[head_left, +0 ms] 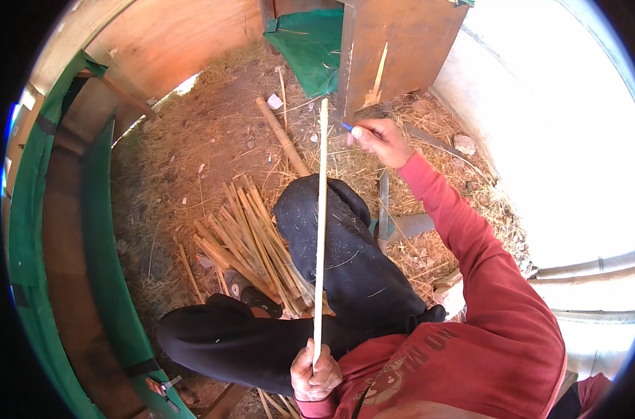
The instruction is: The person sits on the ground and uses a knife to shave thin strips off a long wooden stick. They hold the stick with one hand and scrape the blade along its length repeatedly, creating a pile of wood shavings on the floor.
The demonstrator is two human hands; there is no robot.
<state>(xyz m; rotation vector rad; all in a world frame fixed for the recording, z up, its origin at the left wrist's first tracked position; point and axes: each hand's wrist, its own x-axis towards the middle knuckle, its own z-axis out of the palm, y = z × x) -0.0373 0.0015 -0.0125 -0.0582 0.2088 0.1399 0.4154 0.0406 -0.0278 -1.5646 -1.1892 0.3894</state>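
My left hand (316, 371) is closed around the near end of a long, pale bamboo strip (322, 216). The strip points away from me, passing over my bent leg, and its far end looks frayed. My right hand (382, 142) is stretched forward, just right of that far end, with its fingers pinched on a thin tool with a blue part (347, 127). What kind of tool it is cannot be made out. A small gap shows between the blue part and the strip.
Split bamboo strips (251, 237) lie piled left of my leg, beside my shoe (251, 293). A round pole (282, 136) lies ahead on the straw-strewn ground. Beyond stands a wooden panel (401, 49) by a green cloth (310, 56). A flat blade-like piece (384, 209) lies right of my knee.
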